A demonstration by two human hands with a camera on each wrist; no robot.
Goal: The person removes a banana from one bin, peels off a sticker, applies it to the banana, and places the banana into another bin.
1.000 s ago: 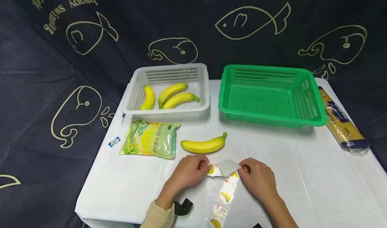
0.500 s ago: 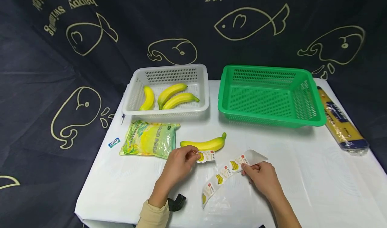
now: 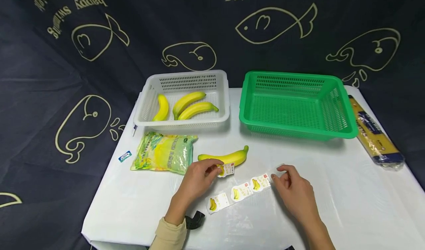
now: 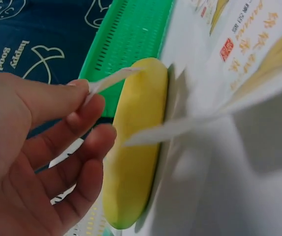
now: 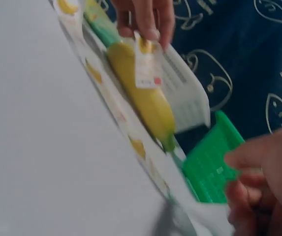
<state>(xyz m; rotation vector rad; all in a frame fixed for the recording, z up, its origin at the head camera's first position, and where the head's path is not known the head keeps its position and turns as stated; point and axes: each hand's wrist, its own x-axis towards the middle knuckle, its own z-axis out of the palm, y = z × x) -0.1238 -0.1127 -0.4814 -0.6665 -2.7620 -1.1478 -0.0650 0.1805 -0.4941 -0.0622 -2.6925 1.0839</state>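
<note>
A loose yellow banana (image 3: 225,158) lies mid-table, also seen in the wrist views (image 4: 136,147) (image 5: 141,98). My left hand (image 3: 216,169) pinches a single banana sticker (image 3: 227,169) between thumb and fingers, right at the banana's near side (image 5: 145,69). A backing strip (image 3: 240,191) carrying three more banana stickers lies flat on the white table, running from front left to right. My right hand (image 3: 280,173) pinches the strip's clear far end, fingers curled. In the left wrist view the pinched sticker (image 4: 111,78) shows edge-on beside my left hand (image 4: 57,137).
A white basket (image 3: 186,122) holds three bananas at the back left. An empty green basket (image 3: 299,132) stands at the back right. A green-yellow packet (image 3: 162,152), a small blue card (image 3: 125,156), a long pasta pack (image 3: 375,135) and a black clip (image 3: 194,220) also lie on the table.
The left hand peeled one sticker off and carried it up to the banana. The right hand lowered the strip, which now lies flat on the table.
</note>
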